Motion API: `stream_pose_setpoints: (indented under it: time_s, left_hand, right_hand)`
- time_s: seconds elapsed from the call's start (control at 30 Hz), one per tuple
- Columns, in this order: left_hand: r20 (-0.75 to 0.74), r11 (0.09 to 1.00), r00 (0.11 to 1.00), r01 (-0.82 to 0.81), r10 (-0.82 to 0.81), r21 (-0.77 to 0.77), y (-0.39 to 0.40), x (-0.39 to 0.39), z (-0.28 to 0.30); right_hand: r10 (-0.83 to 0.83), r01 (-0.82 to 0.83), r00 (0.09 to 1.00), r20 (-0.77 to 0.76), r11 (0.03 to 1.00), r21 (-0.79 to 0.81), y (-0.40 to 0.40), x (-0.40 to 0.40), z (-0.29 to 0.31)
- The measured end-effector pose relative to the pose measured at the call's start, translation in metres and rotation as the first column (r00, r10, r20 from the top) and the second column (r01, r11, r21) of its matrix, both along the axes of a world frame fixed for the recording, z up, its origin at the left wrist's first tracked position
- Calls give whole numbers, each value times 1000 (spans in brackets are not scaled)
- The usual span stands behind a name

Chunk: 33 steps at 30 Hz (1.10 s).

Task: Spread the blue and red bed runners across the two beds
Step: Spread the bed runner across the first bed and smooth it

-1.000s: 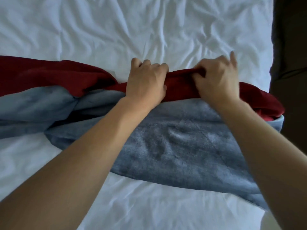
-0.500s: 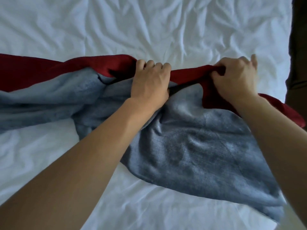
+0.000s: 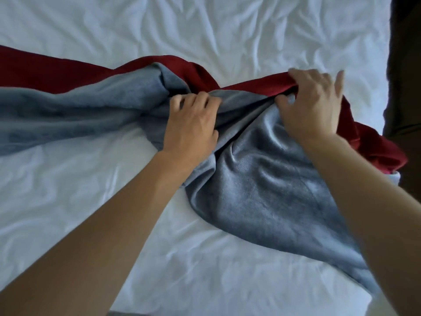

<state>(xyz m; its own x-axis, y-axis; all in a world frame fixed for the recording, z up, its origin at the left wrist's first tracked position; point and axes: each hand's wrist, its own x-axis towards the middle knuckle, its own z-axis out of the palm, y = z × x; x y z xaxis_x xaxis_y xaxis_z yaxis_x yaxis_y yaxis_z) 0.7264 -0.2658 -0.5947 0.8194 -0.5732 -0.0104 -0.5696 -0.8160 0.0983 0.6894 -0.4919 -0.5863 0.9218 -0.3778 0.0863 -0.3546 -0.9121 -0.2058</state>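
Observation:
A blue-grey bed runner [image 3: 262, 192] lies bunched across the white bed [image 3: 205, 33], stretching from the left edge to the lower right corner. A red bed runner [image 3: 45, 71] lies along its far side, twisted with it near the middle and falling over the bed's right edge. My left hand [image 3: 191, 126] is closed on a fold of the blue runner at the centre. My right hand [image 3: 312, 103] grips the far edge where red and blue meet, its fingers curled over the red cloth.
The white sheet is heavily creased. The bed's right edge [image 3: 385, 99] borders a dark floor or furniture strip [image 3: 405, 87]. The near edge of the bed runs along the bottom of the view.
Both hands have pulled the cloth toward me and to the right. The blue runner is more bunched and now covers more of the red near the middle; my left hand shifted from red onto blue.

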Motion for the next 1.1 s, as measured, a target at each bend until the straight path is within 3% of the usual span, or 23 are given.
stream_pose_setpoints:
  time_s: [0.27, 0.4, 0.5, 0.63, 0.73, 0.87, 1.1]
  left_hand:
    - [-47, 994, 997, -66, 62, -87, 49, -47, 7]
    - [-69, 996, 996, -68, 64, -53, 97, -52, -2]
    - [-81, 999, 996, -34, 31, -31, 129, -47, -9]
    - [-32, 999, 999, 17, -19, -43, 175, -28, -16]
    - [67, 1000, 998, 20, -19, -13, 208, -3, -16]
    - [134, 997, 989, 48, -57, 68, 236, 34, -19]
    - [87, 989, 986, 137, -141, 53, 225, 40, -21]
  right_hand:
    - [264, -280, 956, 130, 952, 120, 110, -67, 5]
    - [392, -425, 900, 192, 888, 177, 181, -97, -6]
    - [442, -463, 886, 141, 864, 198, 228, -103, -18]
    - [377, -371, 926, -10, 916, 152, 256, -85, -27]
    - [181, -179, 982, -50, 983, 46, 249, -68, -35]
    - [-27, 23, 999, -42, 997, -77, 230, -68, -39]
    - [-79, 74, 996, -37, 990, -124, 244, -102, -37]
